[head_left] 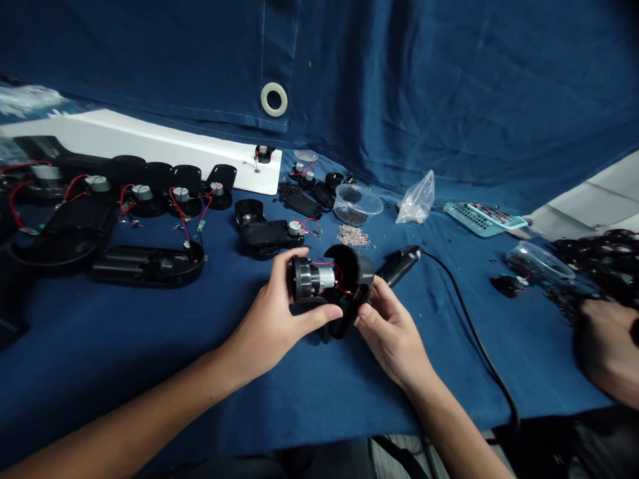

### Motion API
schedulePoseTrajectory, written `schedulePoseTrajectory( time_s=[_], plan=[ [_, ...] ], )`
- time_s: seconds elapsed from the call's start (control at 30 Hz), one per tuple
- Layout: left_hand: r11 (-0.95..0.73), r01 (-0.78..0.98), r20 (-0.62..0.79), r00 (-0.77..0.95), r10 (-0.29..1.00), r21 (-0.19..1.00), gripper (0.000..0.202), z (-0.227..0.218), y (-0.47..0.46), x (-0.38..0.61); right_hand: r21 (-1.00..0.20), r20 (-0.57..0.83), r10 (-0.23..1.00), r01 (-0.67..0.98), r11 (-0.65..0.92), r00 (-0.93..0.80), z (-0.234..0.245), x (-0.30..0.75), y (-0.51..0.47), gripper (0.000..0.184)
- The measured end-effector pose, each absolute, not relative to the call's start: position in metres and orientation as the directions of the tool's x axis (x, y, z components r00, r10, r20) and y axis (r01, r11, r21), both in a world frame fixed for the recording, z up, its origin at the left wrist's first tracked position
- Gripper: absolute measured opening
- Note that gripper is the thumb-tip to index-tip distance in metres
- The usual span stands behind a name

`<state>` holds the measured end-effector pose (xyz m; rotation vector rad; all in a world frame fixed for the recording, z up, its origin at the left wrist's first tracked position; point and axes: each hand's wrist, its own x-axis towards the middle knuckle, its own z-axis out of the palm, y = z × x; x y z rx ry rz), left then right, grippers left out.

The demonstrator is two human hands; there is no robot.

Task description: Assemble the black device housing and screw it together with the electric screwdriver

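Between the fingers and thumb of my left hand is a round black cap with a silver motor sticking out to the right. Red wires run from the motor into a black plastic housing. My right hand grips that housing from the right, its round open end facing the motor. Motor and housing are close together but apart. Just beyond my right hand lies a black corded electric screwdriver on the blue cloth. The fingertips behind the housing are partly hidden.
Black housings with motors and red wires line the left. Behind my hands are a pile of small screws, a clear tub, a plastic bag and a turquoise basket. A cord curves right, near another person's hand.
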<state>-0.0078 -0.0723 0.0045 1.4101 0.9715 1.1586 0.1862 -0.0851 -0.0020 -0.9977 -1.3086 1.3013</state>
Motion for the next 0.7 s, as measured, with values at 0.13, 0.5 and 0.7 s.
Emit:
schedulePoseTrajectory(
  time_s=[0.13,0.5,0.7],
  plan=[
    [-0.207,0.072,0.191,0.181,0.965,0.976,0.078,0.003,-0.073,-0.008,-0.996,0.09,0.984,-0.014,0.088,-0.156,-0.004,0.189,-0.085,0.041],
    [-0.409,0.21,0.366,0.215,0.905,0.888,0.084,-0.002,-0.081,-0.007,-0.992,0.112,0.978,-0.072,0.101,-0.178,0.0,0.184,-0.091,0.065],
    [-0.44,0.252,0.397,0.203,0.895,0.862,0.084,0.0,-0.083,-0.007,-0.995,0.102,0.981,-0.004,0.102,-0.162,0.004,0.182,-0.091,0.064]
  ],
)
